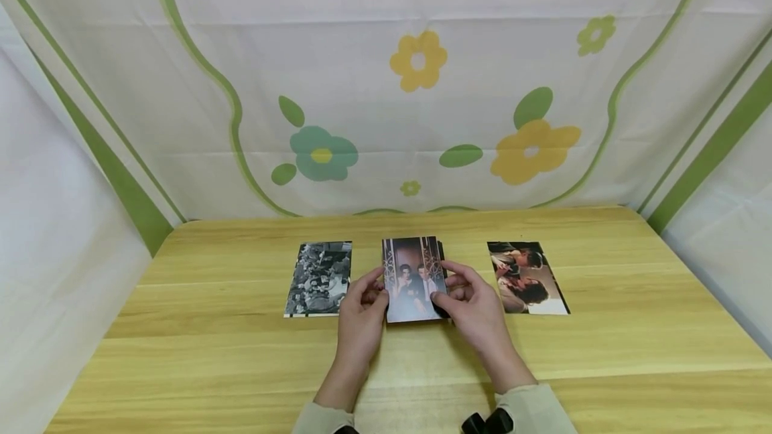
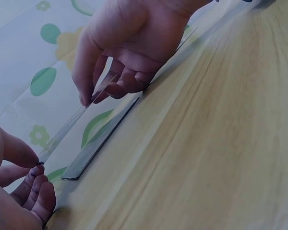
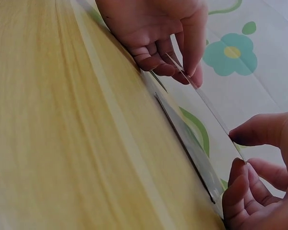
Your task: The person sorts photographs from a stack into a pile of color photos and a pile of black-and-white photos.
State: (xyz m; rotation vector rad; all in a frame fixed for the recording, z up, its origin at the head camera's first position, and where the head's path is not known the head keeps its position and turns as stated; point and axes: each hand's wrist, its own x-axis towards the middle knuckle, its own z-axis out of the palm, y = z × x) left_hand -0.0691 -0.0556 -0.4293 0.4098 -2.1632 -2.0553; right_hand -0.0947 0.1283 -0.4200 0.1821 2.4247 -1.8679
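Note:
Between both hands a colour photo print (image 1: 413,280) of two people by an ornate gate is held up by its two long sides. My left hand (image 1: 362,320) pinches the left side between thumb and fingers. On the opposite side my right hand (image 1: 479,313) pinches the print near its lower right corner. Seen edge-on in the right wrist view, the held print (image 3: 213,112) is tilted and apart from a thin dark-edged stack of prints (image 3: 192,155) lying on the table. That stack is mostly hidden under the held print in the head view.
A black-and-white crowd photo (image 1: 318,280) lies left of the hands on the wooden table (image 1: 211,340). To the right lies a colour photo (image 1: 525,278) of two people close together. A white cloth (image 1: 374,106) with printed flowers hangs behind the table.

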